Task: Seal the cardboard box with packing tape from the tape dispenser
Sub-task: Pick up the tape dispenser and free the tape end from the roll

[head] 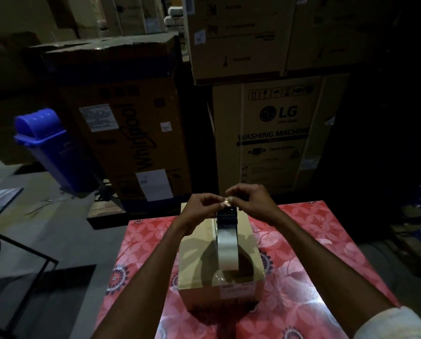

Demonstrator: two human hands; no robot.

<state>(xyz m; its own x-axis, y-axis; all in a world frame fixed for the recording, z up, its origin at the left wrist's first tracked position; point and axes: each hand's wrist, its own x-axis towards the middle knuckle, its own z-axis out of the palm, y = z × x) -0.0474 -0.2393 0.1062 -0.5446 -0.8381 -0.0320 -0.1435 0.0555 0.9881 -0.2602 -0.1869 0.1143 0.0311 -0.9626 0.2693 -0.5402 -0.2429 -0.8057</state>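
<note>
left hand [199, 206] at 11 o'clock of the beige cardboard box [204, 260], fingers pinching together on the clear packing tape end [225, 204] | box sitting mid red floral worktop [314, 231], black tape dispenser [226, 216] resting on top at 12 o'clock | right hand [251, 199] at 1 o'clock, fingertips pinching the same end | advice: peeling it evenly, keeping the strip centred on the seam

Readable stuff is mostly on the big cartons at the back. The right carton [273, 135] says "LG" with the round logo, then "WASHING MACHINE" in bold under it, plus a row of handling pictograms along the top. The left carton [128, 123] has "Whirlpool" in script, turned on its side. White stickers on both, print too small to make out. The small box [219, 253] on the table has a front label, also too blurry to read.
</note>
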